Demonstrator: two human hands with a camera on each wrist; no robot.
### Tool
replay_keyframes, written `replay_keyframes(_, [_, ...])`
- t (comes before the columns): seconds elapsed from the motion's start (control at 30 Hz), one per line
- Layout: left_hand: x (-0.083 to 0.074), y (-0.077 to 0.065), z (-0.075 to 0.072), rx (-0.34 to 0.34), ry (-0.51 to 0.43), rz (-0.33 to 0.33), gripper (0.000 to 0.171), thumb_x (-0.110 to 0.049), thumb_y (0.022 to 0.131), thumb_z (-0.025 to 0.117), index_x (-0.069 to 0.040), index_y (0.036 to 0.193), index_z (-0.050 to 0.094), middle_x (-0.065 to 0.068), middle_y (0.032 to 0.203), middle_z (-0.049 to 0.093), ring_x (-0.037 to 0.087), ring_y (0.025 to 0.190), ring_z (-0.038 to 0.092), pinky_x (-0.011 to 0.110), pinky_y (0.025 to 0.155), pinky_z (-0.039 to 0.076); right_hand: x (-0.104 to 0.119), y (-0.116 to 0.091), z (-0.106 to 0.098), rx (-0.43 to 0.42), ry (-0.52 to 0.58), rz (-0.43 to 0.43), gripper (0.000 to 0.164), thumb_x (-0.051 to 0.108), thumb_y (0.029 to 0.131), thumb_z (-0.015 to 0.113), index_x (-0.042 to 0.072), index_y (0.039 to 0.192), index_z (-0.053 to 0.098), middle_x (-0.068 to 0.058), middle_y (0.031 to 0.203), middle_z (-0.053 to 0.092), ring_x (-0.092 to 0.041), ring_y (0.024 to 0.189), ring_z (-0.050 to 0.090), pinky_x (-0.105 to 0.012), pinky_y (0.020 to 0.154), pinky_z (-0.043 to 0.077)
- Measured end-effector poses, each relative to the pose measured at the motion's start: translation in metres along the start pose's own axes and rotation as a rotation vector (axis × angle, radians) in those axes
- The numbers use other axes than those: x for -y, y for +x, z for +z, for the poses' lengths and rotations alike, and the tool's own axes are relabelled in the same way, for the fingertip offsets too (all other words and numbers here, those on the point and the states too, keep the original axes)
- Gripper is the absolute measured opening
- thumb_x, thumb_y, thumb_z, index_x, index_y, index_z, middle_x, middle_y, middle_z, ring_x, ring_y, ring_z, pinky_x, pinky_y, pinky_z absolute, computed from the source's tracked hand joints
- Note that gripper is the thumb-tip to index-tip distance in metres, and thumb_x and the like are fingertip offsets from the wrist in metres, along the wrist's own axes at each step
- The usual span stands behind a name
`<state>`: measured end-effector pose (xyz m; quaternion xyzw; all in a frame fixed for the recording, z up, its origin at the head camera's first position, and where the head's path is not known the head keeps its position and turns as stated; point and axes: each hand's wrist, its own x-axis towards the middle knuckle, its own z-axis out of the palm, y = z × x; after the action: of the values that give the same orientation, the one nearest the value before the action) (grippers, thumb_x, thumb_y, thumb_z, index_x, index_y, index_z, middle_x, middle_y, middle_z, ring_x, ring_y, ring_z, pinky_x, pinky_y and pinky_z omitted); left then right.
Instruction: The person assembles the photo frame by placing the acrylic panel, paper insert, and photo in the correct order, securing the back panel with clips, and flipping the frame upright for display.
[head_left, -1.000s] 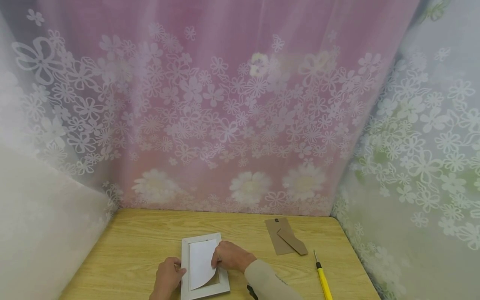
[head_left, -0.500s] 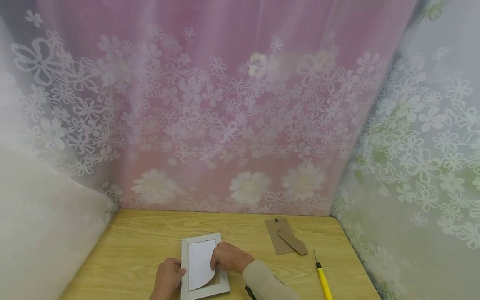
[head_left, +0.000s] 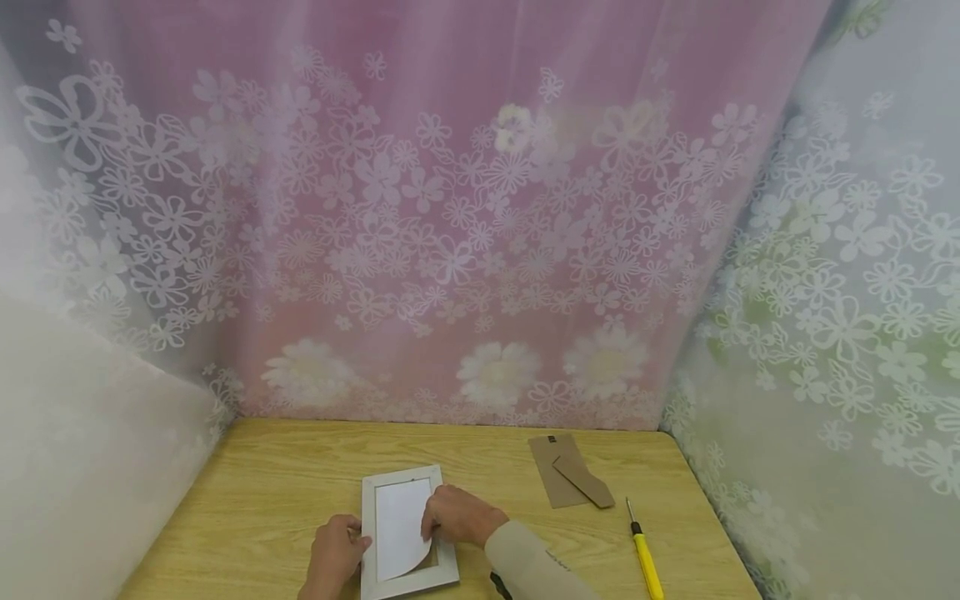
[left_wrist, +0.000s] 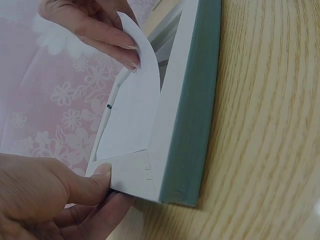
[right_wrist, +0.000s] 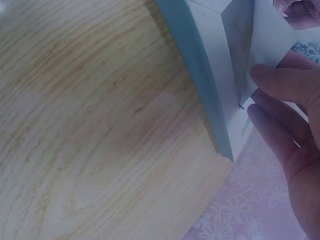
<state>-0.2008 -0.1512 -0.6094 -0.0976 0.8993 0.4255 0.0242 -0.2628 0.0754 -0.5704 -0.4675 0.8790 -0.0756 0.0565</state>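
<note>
A white picture frame [head_left: 368, 500] with blue-green sides [left_wrist: 192, 135] lies back side up on the wooden table. In its opening sits a white paper sheet [head_left: 397, 529], its near right corner bent upward. My left hand [head_left: 333, 554] grips the frame's left edge, thumb [left_wrist: 97, 185] on the rim and fingers beneath. My right hand [head_left: 461, 512] pinches the paper's right edge between thumb [right_wrist: 280, 82] and fingers. Under the lifted corner a brownish strip shows. A small dark tab [left_wrist: 109, 106] sticks out of the frame's inner edge.
A brown cardboard backing [head_left: 555, 487] with an angled stand flap [head_left: 588, 483] lies at the back right of the table [head_left: 285, 467]. Nearer, by the right edge, is a yellow-handled screwdriver [head_left: 647, 567]. Flowered curtains [head_left: 450, 250] hang round the table.
The paper has shifted slightly left within the frame, drawn by the right hand. Both hands otherwise hold nearly the same places.
</note>
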Motion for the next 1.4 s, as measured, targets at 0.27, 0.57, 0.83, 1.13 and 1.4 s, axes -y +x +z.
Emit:
replay_keyframes(0.27, [-0.003,-0.0014,-0.0012,0.011,0.004,-0.001,0.026,0.001,0.087,0.075,0.014,0.108,0.067,0.011,0.077,0.069,0.016,0.062,0.065,0.032,0.055,0.054,0.0001,0.0009,0.0032,0.0,0.008,0.011,0.018,0.008,0.089,0.078,0.024,0.091,0.085,0.016,0.091,0.079,0.008,0.089,0.071,-0.004,0.077,0.05])
replay_keyframes(0.57, [-0.0017,-0.0006,-0.0004,0.019,0.006,-0.009,0.026,0.001,0.087,0.075,0.014,0.109,0.067,0.01,0.077,0.068,0.016,0.062,0.065,0.032,0.055,0.053,0.0019,0.001,0.004,0.002,0.016,0.03,0.02,0.005,0.088,0.079,0.024,0.089,0.085,0.016,0.091,0.079,0.006,0.089,0.072,-0.005,0.075,0.051])
replay_keyframes(0.83, [-0.0024,-0.0011,-0.0011,0.019,0.005,-0.011,0.027,0.001,0.087,0.075,0.014,0.109,0.067,0.011,0.078,0.069,0.016,0.062,0.065,0.032,0.055,0.053,0.0041,0.0011,0.0029,0.01,-0.008,0.047,0.02,0.006,0.088,0.08,0.026,0.088,0.085,0.017,0.091,0.079,0.007,0.088,0.07,-0.006,0.076,0.051])
replay_keyframes(1.13, [-0.0057,-0.0009,-0.0032,0.033,0.003,-0.026,0.029,0.0,0.088,0.074,0.014,0.111,0.066,0.011,0.079,0.069,0.015,0.062,0.064,0.031,0.056,0.054,0.0032,0.0018,0.0051,0.013,-0.038,0.052,0.02,0.008,0.089,0.08,0.028,0.088,0.085,0.019,0.091,0.079,0.008,0.089,0.07,-0.007,0.077,0.052])
replay_keyframes(1.4, [-0.0036,-0.0014,-0.0029,0.02,0.008,-0.005,0.027,0.0,0.087,0.075,0.014,0.109,0.067,0.009,0.076,0.068,0.015,0.061,0.063,0.031,0.055,0.053,0.0062,0.0002,0.005,0.039,-0.072,0.07,0.029,0.0,0.083,0.081,0.027,0.094,0.084,0.018,0.094,0.079,0.007,0.091,0.07,-0.009,0.078,0.053])
